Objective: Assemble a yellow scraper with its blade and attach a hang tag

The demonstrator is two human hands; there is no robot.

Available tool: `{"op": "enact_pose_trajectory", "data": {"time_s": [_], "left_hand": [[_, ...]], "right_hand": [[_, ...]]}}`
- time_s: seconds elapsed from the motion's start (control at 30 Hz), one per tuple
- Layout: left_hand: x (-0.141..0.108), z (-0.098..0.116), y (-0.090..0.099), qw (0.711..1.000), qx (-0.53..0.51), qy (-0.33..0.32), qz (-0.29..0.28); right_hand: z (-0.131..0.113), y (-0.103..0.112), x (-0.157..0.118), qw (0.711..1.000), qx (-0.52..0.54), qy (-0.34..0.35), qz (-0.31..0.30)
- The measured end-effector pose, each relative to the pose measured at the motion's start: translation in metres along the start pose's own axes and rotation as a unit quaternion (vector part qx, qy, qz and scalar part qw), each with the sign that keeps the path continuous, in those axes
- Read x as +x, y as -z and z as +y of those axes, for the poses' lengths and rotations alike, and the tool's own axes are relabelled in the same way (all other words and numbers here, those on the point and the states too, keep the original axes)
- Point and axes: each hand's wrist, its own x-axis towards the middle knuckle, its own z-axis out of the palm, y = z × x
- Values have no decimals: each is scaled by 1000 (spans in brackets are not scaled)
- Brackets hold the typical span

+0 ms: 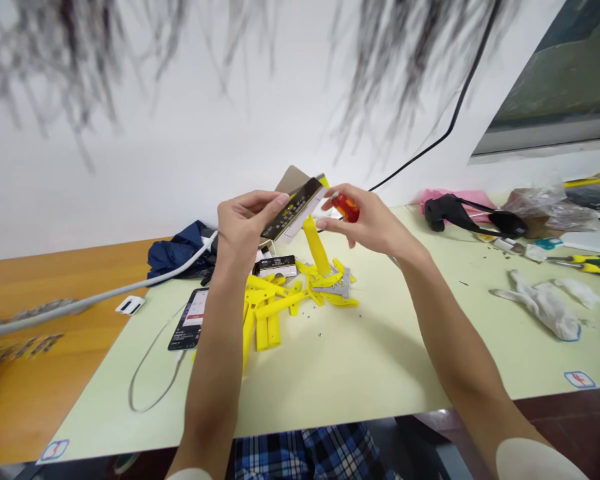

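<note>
My left hand [247,217] pinches a small black-and-white printed box [293,212] between thumb and fingers, raised above the table. A greyish-brown flat piece [291,179] shows behind it. My right hand [363,217] is curled around a red cylinder like a screwdriver handle [346,207], with fingertips close to the box's right end. Whether they touch the box I cannot tell. Just below stands a tilted yellow plastic handle piece [316,247]. Under my hands lies a pile of yellow plastic parts [275,303] with a grey metal piece [337,287] among them.
Small screws [320,335] are scattered on the pale table [350,380]. At left are a phone [187,320] with a white cable and dark blue cloth [180,250]. Another black-and-white box [276,265] lies behind the pile. Black glasses [473,217], white gloves [545,303] and yellow-green-handled tools [597,263] lie right.
</note>
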Motion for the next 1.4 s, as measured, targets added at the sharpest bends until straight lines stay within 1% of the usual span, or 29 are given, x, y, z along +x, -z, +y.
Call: {"op": "enact_pose_trajectory", "data": {"time_s": [0.07, 0.1, 0.17, 0.27, 0.33, 0.43, 0.5, 0.6, 0.67, 0.73, 0.8, 0.93, 1.07, 1.23, 1.4], "left_hand": [[3, -2, 3, 1000, -12, -13, 10], [4, -3, 5, 1000, -14, -13, 8], [5, -2, 10, 1000, -15, -5, -8], [4, 5, 20, 998, -35, 5, -58], [1, 12, 27, 993, -37, 2, -110], [-4, 24, 33, 982, 16, -9, -189], [-8, 30, 35, 974, 54, -15, -218], [-10, 36, 34, 970, 68, -17, -234], [-11, 38, 34, 974, 46, -11, -222], [-11, 38, 33, 981, 19, -2, -195], [-10, 35, 32, 985, 19, -6, -169], [-3, 22, 32, 991, 57, -44, -115], [3, 10, 31, 995, 39, -61, -63], [4, 8, 29, 995, 41, -64, -65], [6, 3, 26, 996, 52, -54, -45]], "right_hand": [[3, -7, 2, 997, -10, -32, -71], [4, -10, 3, 994, -18, -37, -99], [6, -16, 4, 991, -29, -31, -130], [8, -21, 6, 992, -14, -21, -121], [11, -22, 6, 994, 0, -17, -112], [13, -21, 6, 993, 10, -5, -118], [14, -19, 6, 992, 15, 4, -126], [12, -18, 6, 990, 21, 12, -136], [9, -19, 6, 990, 26, 10, -139], [7, -20, 5, 990, 33, 7, -138], [5, -21, 3, 990, 33, 5, -137], [3, -21, 1, 990, 1, -7, -139], [3, -18, 1, 988, -23, -32, -151], [0, -16, 1, 987, -20, -44, -156], [-2, -15, -2, 979, -55, -52, -188]]}}
